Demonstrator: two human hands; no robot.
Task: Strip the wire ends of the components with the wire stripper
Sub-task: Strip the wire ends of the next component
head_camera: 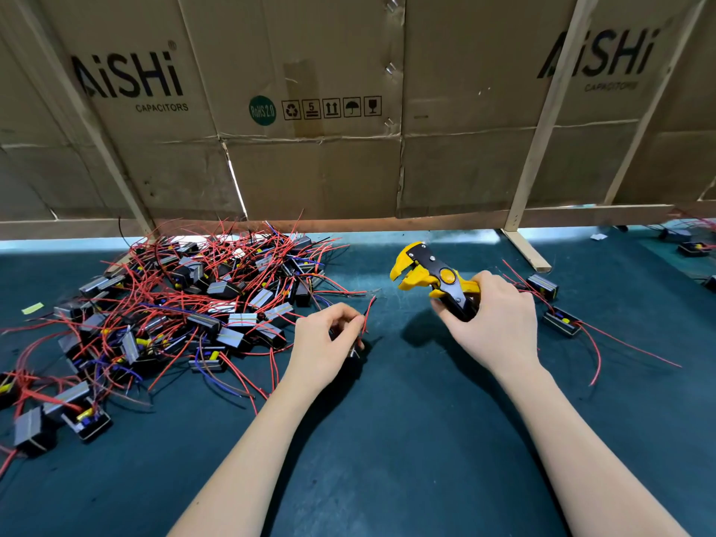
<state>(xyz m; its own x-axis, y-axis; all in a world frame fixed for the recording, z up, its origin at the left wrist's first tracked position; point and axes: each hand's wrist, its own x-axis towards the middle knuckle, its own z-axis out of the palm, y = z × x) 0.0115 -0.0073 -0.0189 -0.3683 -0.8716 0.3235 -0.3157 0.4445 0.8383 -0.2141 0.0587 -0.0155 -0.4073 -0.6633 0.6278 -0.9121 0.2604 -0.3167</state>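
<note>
your left hand (329,343) pinches red wire (367,313) of small component above worktop (387,439); right hand (492,323) wraps wire stripper (434,279) handles, jaws open, apart from wire. step: presenting wire end. next: guide end between jaws, squeeze.

A small assembly workshop. A heap of wired parts (186,304) lies on a green bench mat (387,439). Flattened capacitor cartons (310,110) wall the bench.

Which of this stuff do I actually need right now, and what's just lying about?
Job:
stripper, gripped by right hand
component wire, pinched by left hand
component pile

Lying about:
cardboard boxes
yellow tape scrap
wooden frame
</note>
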